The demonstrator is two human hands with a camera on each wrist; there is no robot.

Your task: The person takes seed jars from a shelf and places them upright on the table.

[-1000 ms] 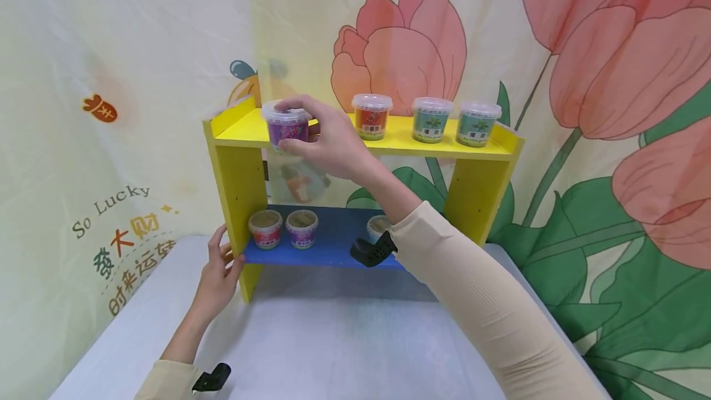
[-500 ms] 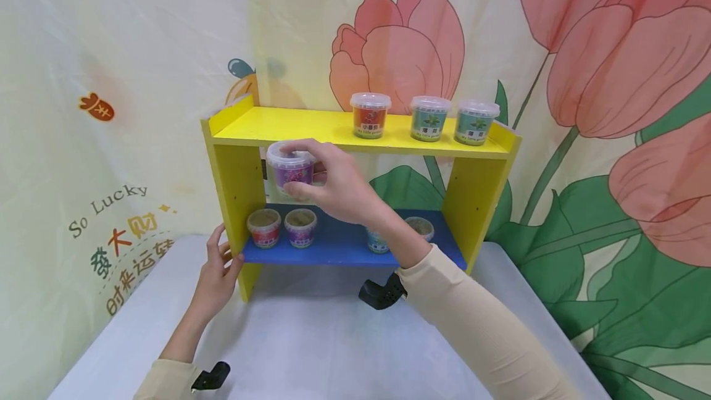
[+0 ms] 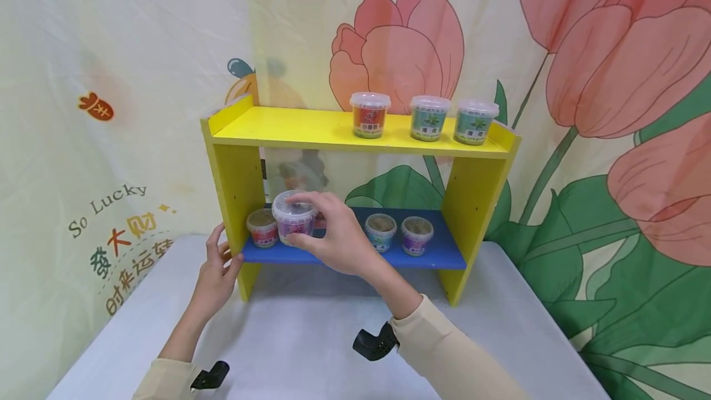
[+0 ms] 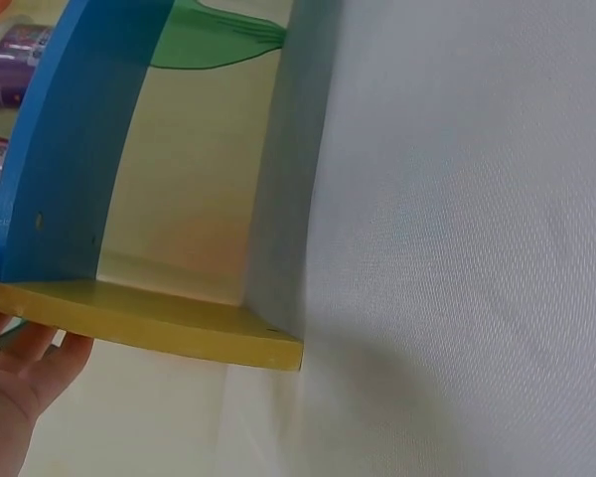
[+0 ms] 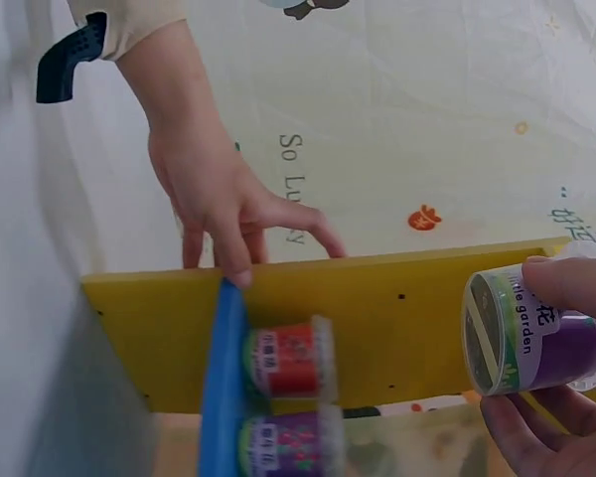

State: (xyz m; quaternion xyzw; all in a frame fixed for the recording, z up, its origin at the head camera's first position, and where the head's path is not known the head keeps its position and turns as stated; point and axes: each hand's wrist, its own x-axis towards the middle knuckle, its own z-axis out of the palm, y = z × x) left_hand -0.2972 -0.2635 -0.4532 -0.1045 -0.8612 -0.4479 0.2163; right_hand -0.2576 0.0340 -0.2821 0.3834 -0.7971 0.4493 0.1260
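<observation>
My right hand point(image 3: 344, 236) holds a purple planting cup with a clear lid point(image 3: 294, 222), thumb low on its side and a finger over the lid. In the head view this cup overlaps the lower board and covers the purple cup point(image 5: 296, 442) that the right wrist view shows standing there. Left of it stands a red cup point(image 3: 262, 228). At the left end of the yellow and blue shelf point(image 3: 239, 196), my left hand point(image 3: 218, 273) grips the side panel, thumb at the front edge by the blue board, fingers against the outer face.
On the yellow top board stand a red cup point(image 3: 370, 117) and two teal cups point(image 3: 429, 121). A light-blue cup point(image 3: 381, 232) and another purple cup point(image 3: 416, 236) stand on the blue board's right half. A white-covered table point(image 3: 311, 338) bears the shelf; a printed cloth hangs behind.
My right hand has lifted the purple cup off the left of the top board and carried it down in front of the lower board. My left hand stays on the side panel.
</observation>
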